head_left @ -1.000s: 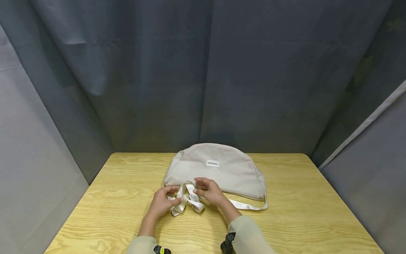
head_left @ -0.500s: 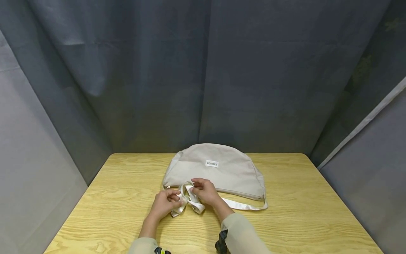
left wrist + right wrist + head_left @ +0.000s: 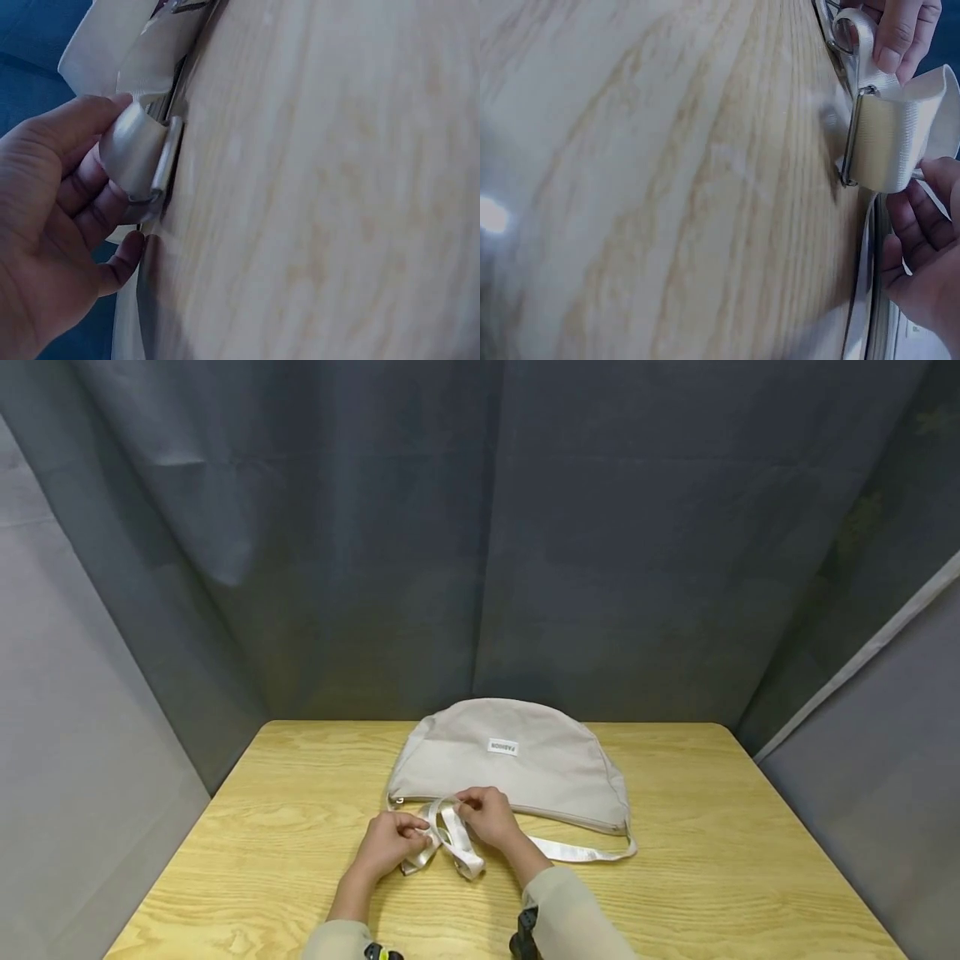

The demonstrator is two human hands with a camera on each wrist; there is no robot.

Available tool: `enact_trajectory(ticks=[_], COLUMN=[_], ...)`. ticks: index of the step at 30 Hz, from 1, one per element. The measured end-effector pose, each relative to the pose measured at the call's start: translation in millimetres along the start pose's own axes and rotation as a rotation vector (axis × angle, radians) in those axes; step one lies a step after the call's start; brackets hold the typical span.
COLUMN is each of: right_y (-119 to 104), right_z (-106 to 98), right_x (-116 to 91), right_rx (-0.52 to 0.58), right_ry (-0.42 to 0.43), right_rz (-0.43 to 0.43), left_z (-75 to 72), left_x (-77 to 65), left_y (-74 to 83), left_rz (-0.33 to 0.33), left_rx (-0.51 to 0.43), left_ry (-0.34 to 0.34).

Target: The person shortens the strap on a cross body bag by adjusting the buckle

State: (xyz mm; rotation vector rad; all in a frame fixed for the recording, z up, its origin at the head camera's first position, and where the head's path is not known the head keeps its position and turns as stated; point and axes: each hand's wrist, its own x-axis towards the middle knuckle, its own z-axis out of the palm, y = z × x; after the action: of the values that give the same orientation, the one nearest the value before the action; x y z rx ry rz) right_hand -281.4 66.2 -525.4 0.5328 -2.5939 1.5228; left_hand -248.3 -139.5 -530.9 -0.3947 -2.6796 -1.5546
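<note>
A pale beige bag (image 3: 525, 777) with a small white label (image 3: 503, 747) lies flat at the back middle of the table. Its shiny cream strap (image 3: 461, 853) is bunched in loops before the zipped edge. My left hand (image 3: 387, 843) pinches the strap's left part between thumb and fingers, beside a metal slider (image 3: 168, 159) in the left wrist view. Opposite it, my right hand (image 3: 489, 817) pinches the top of a loop. The right wrist view shows a wire-like metal buckle (image 3: 850, 142) on the strap (image 3: 892, 139), near the right fingertips.
The wood-grain table (image 3: 697, 843) carries the bag and both forearms. A strap length (image 3: 573, 852) runs right to the bag's corner. Dark grey curtains (image 3: 360, 543) stand behind the far edge, with lighter panels (image 3: 82, 760) at the sides.
My right hand has moved slightly left and closed on the strap. The loop beneath it has shifted and leans lower right. My left hand stays almost in place.
</note>
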Motion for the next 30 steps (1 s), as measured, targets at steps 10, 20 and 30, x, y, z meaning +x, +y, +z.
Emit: enact_trajectory(ticks=[10,20,30], right_y=[-17,-26,-29], right_z=[-18,-38,-51], right_x=[-4,-8,-15], right_rx=[0.041,0.016,0.030], right_ry=[0.093,0.230,0.261], right_rz=[0.011,-0.014,-0.008], left_z=[-11.8,-25.7,-32.0], left_x=[-2.6,-6.9,-11.4], left_y=[14.2,21.9,24.0], left_rz=[0.000,-0.015,0.014], left_rx=[0.042,0.087,0.131], left_ry=[-0.014,0.030,0.086])
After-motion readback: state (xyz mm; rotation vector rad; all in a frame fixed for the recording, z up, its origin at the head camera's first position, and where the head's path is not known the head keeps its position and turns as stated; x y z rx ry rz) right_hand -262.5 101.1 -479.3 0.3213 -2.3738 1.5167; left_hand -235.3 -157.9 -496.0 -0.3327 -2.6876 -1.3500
